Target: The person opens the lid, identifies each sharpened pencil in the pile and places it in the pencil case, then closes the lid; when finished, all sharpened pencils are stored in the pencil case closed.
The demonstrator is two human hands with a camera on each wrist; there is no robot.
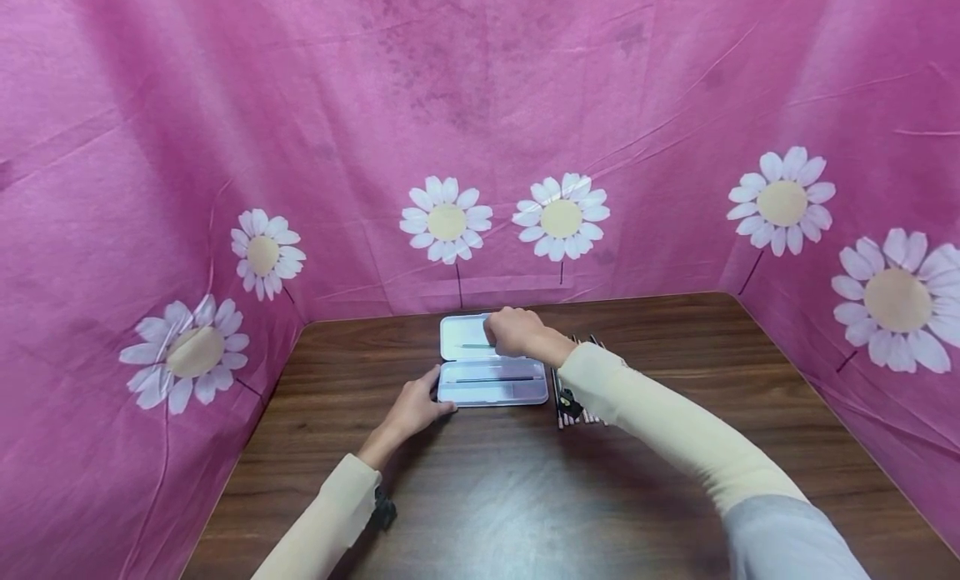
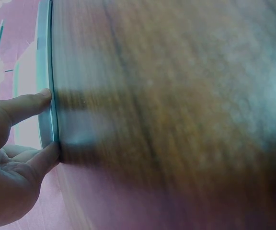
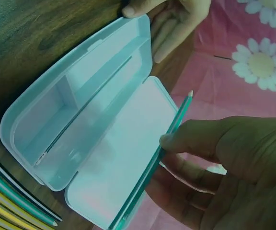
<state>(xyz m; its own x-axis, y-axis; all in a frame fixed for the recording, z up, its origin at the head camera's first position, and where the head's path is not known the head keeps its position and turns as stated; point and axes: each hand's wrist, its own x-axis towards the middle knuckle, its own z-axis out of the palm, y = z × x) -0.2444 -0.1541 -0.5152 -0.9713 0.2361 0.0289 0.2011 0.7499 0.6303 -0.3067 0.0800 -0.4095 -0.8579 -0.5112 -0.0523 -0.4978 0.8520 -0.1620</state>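
A white pencil case (image 1: 491, 397) lies with its lid (image 1: 453, 334) folded back on the table. My left hand (image 1: 411, 409) holds the case's left end, thumb at the front edge and fingers round the corner. Over the lid, my right hand (image 1: 519, 332) pinches a green pencil (image 3: 135, 194) between thumb and fingers; its tip points up past the thumb in the right wrist view. A single dark pencil (image 3: 85, 109) lies lengthwise in the case's long compartment. A short divider (image 3: 71, 91) marks off a smaller compartment at the right end.
Several pencils (image 3: 20, 201), some green and yellow, lie side by side right of the case, partly hidden under my right forearm. The wooden table (image 1: 480, 497) ends behind the case at a pink curtain (image 1: 360, 147) with daisies.
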